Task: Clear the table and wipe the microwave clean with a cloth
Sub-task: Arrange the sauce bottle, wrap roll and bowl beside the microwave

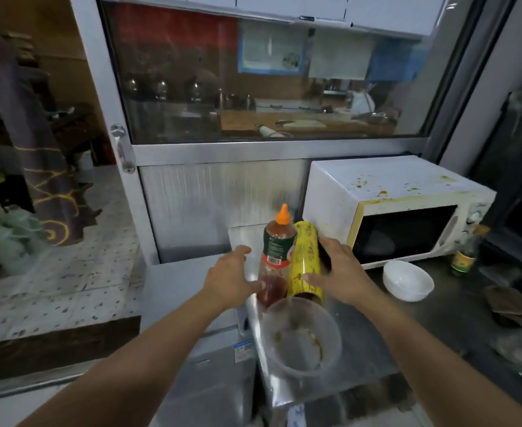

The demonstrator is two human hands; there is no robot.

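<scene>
Head view, so looking down over both arms at a steel surface (438, 306). Biggest thing on it is the white boxy microwave (389, 208), off to the right of and beyond the right hand, door shut, with yellow-brown splatters across its top and a yellowed front frame. Closer to me than both hands sits a round clear plastic tub (299, 337) with greasy yellowish smears inside, right at the near corner of the surface.

Between the two hands stand two things touching side by side: a tall sauce bottle with an orange nozzle cap, a green and red label and red sauce low in it (276, 257), and a yellow printed cylinder that looks like a roll of wrap (307, 260). Left hand (230, 278) has its grip spread open, fingers fanned, thumb tip touching the lower bottle but not closed round it. Right hand (341, 272) is half curled on the yellow roll's right side, thumb across its front, fingers behind.

Right of the right hand: a small white bowl (407, 280) just in front of the microwave, then a crumpled brown cloth (512, 306), and a little dark bottle with a yellow label (466, 254) by the microwave's far corner.
</scene>
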